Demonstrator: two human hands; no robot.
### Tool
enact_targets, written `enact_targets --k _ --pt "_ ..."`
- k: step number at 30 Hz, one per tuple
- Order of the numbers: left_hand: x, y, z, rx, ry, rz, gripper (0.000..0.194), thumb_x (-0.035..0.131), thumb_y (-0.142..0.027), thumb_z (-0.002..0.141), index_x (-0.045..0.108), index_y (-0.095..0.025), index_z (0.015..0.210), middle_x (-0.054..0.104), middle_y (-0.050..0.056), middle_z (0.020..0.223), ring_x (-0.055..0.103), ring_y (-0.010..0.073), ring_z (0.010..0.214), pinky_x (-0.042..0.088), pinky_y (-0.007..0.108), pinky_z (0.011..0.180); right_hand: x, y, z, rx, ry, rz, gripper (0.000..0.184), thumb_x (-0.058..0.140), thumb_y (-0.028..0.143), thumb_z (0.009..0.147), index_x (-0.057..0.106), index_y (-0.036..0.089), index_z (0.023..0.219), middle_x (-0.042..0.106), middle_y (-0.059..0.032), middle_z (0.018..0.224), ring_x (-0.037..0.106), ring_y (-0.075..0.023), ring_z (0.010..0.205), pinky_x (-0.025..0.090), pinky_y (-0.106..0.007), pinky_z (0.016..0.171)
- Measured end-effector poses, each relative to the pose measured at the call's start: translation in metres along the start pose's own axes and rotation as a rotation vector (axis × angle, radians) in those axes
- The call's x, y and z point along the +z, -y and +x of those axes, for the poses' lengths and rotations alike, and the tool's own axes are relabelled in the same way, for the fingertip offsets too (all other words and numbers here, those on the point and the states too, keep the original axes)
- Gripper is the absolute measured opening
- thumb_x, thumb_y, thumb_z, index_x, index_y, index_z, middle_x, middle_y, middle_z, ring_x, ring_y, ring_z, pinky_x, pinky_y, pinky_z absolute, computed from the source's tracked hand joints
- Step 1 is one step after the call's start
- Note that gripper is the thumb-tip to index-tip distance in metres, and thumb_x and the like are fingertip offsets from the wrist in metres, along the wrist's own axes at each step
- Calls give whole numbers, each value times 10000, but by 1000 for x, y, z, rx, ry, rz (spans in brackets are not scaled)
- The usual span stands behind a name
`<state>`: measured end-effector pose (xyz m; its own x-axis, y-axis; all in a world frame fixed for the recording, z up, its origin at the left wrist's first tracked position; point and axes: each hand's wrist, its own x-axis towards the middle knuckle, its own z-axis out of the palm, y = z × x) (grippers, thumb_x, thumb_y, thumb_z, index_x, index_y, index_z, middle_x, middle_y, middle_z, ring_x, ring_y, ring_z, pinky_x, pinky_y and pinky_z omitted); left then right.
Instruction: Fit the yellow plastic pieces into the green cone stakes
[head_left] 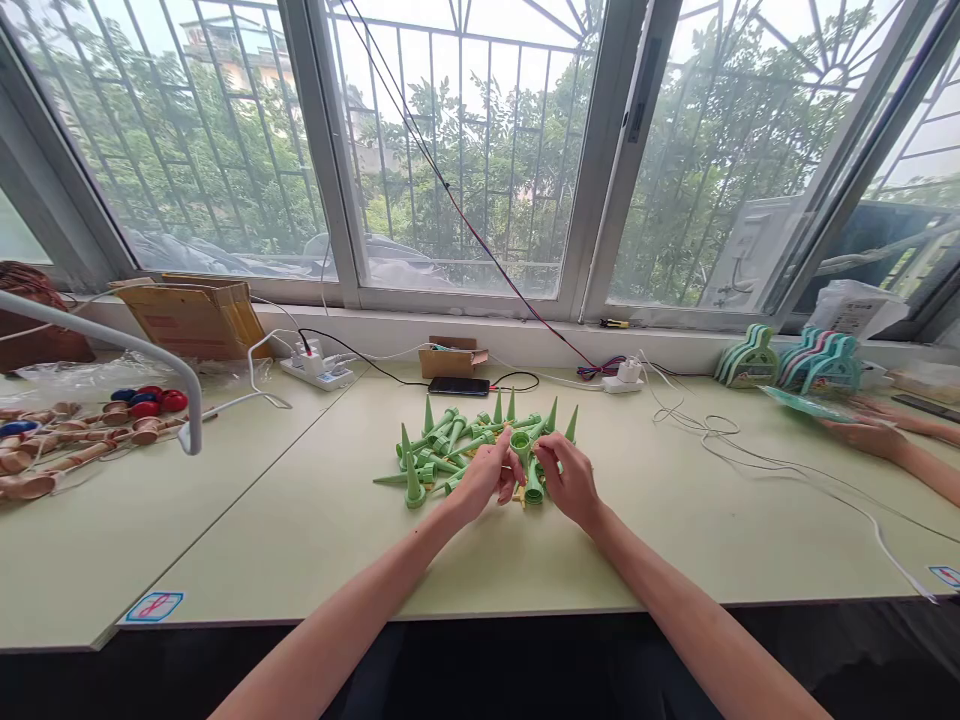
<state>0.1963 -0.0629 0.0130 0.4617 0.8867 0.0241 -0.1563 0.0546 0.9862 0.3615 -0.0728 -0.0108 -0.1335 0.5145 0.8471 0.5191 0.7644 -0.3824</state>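
Many green plastic watering spikes lie heaped in front of me, some standing point up, with small yellow parts among them. My left hand is over the near side of the heap, fingers curled around the side of a green spike whose wide, hollow end faces up. Just right of that spike, my right hand has thumb and forefinger pinched together. Whatever is between those fingertips is too small to make out. Another spike lies below, between both hands, its open end toward me.
Behind the heap are a black phone and a small cardboard box. Cables cross the right side. Wooden toys and a white lamp arm are at left. At right, another person's hands hold a green item near plastic hangers.
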Motion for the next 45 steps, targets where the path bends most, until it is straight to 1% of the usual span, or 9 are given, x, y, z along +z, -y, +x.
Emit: enact_targets --k 2,6,12,20,28,32,36,41,45 --pt "0 1 0 -9 24 -2 721 403 -683 893 582 -139 455 464 19 378 289 49 288 326 211 333 0 0 -1 4 14 -7 152 437 252 1007 541 220 901 578 -23 777 508 -138 649 443 -260 624" --pt "0 1 -1 -27 47 -8 749 384 -718 880 573 -145 436 521 42 424 245 40 298 365 225 338 0 0 -2 -2 23 -16 160 436 257 1006 551 219 901 592 -29 791 519 -139 656 446 -263 633" --pt "-2 1 -2 -32 96 21 757 344 -712 900 640 -143 497 364 -10 345 224 50 308 413 235 386 0 -1 -1 -4 29 -14 162 427 251 1007 552 220 909 602 -31 797 530 -144 657 440 -257 624" --pt "0 -2 -5 -73 62 -28 710 398 -724 876 644 -114 607 588 57 518 264 37 327 424 245 402 0 -1 0 -5 42 -8 161 415 246 1010 548 218 924 598 -28 803 540 -143 670 447 -257 636" --pt "-1 -2 -6 -60 72 -25 663 440 -693 879 650 -104 660 614 52 558 272 29 328 420 239 406 -1 1 1 17 54 -1 172 404 252 1013 547 221 922 597 -29 802 539 -145 675 450 -258 638" --pt "-2 -1 -5 -22 85 -5 596 502 -683 854 604 -119 693 636 40 618 286 22 333 424 241 408 -1 0 1 48 56 -8 188 400 272 1016 548 221 911 601 -28 792 539 -146 661 453 -260 633" --pt "-4 2 -4 -2 73 5 504 554 -652 843 555 -148 832 661 31 680 326 29 346 420 230 402 0 -1 0 80 55 -11 179 414 278 1014 552 218 917 600 -20 785 537 -140 646 449 -253 627" --pt "-3 2 -6 43 59 84 457 554 -630 856 501 -177 852 629 -8 642 360 38 346 419 217 393 0 -1 0 112 56 -14 192 413 298 1015 557 213 922 625 -29 805 557 -145 657 447 -256 628" --pt "-2 2 -6 108 28 202 418 551 -602 869 472 -195 819 503 -77 492 365 59 319 405 220 391 0 -1 0 117 53 -24 202 407 309 1016 558 210 925 631 -34 809 572 -153 677 452 -261 635"
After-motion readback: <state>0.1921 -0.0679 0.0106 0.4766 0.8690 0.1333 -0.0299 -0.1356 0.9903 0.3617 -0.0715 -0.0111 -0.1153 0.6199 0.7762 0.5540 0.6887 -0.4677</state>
